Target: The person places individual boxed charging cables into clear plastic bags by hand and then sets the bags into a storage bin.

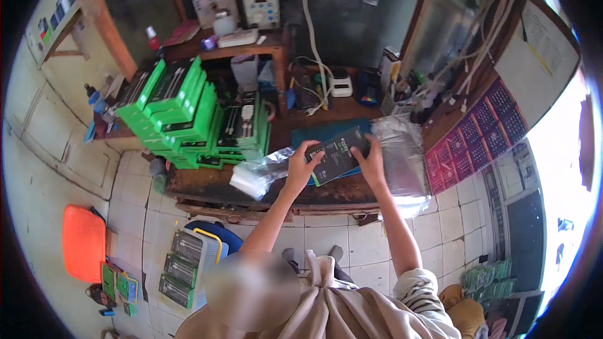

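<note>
A flat dark box (336, 158) with green along its lower edge is held between both hands over a blue mat (301, 137) on the wooden desk (207, 185). My left hand (303, 164) grips its left end with the thumb on top, and my right hand (369, 158) grips its right end. Just left of the hands lies a crumpled clear plastic wrap (260, 172), and to their right is a pile of shiny plastic sheets (399, 150).
Stacked green boxes (182, 113) cover the desk's left. A shelf (245, 50) holding a device (260, 9), a white device (340, 86) and cables (314, 44) stand behind. A calendar sheet (471, 132) hangs right. A crate of boxes (204, 282) and an orange chair (83, 242) sit below left.
</note>
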Demonstrator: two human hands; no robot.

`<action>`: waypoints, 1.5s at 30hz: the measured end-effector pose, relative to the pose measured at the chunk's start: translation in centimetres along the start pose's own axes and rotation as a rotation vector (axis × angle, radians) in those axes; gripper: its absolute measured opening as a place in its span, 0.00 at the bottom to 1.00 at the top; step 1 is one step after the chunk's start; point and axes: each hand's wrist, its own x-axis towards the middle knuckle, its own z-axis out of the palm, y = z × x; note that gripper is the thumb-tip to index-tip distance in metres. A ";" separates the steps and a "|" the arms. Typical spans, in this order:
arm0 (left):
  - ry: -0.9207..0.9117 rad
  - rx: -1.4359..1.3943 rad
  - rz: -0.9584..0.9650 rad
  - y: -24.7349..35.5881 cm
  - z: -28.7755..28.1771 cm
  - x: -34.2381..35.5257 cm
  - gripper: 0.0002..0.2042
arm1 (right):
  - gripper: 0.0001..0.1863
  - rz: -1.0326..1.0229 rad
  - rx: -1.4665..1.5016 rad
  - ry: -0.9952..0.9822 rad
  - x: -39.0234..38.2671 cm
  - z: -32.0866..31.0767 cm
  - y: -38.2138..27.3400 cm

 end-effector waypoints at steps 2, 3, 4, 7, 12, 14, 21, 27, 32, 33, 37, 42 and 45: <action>0.062 0.266 0.155 -3.6 3.7 1.4 0.15 | 0.28 0.144 -0.176 -0.083 -0.5 -1.2 4.3; 0.084 0.267 0.114 -4.5 5.3 2.0 0.14 | 0.28 0.144 -0.167 -0.079 -0.6 -1.7 5.9; 0.085 0.275 0.118 -5.5 6.9 2.4 0.14 | 0.27 0.156 -0.200 -0.067 -0.6 -1.9 7.4; 0.214 0.551 0.203 -6.9 11.7 3.8 0.11 | 0.27 0.166 -0.319 -0.073 0.0 -3.1 11.0; 0.233 0.807 0.149 -7.6 15.0 5.3 0.11 | 0.28 0.040 -0.498 -0.068 0.8 -4.2 13.5; 0.204 0.843 0.162 -6.4 16.0 6.2 0.11 | 0.27 0.047 -0.498 -0.090 2.1 -5.1 13.8; -0.148 0.462 0.348 -2.4 23.2 7.6 0.12 | 0.28 0.004 -0.644 -0.148 1.4 -16.0 13.4; -0.514 0.549 0.416 -4.4 30.4 4.9 0.20 | 0.29 0.069 -0.709 -0.115 -1.5 -19.2 17.4; -0.505 0.625 0.432 -4.1 31.4 4.7 0.24 | 0.14 0.145 -0.715 -0.110 -0.5 -20.1 18.2; -0.506 0.627 0.430 -3.8 31.5 4.8 0.24 | 0.12 0.114 -0.670 -0.074 0.0 -20.6 18.1; -0.439 0.601 0.439 -2.3 31.4 5.7 0.22 | 0.07 -0.037 -0.644 -0.001 1.7 -21.3 16.1; -0.244 0.536 0.585 3.1 30.1 8.0 0.15 | 0.07 -0.152 -0.466 -0.067 5.7 -22.6 10.5; -0.179 0.507 0.623 5.7 27.4 8.1 0.11 | 0.16 -0.128 -0.387 -0.181 6.3 -22.9 8.8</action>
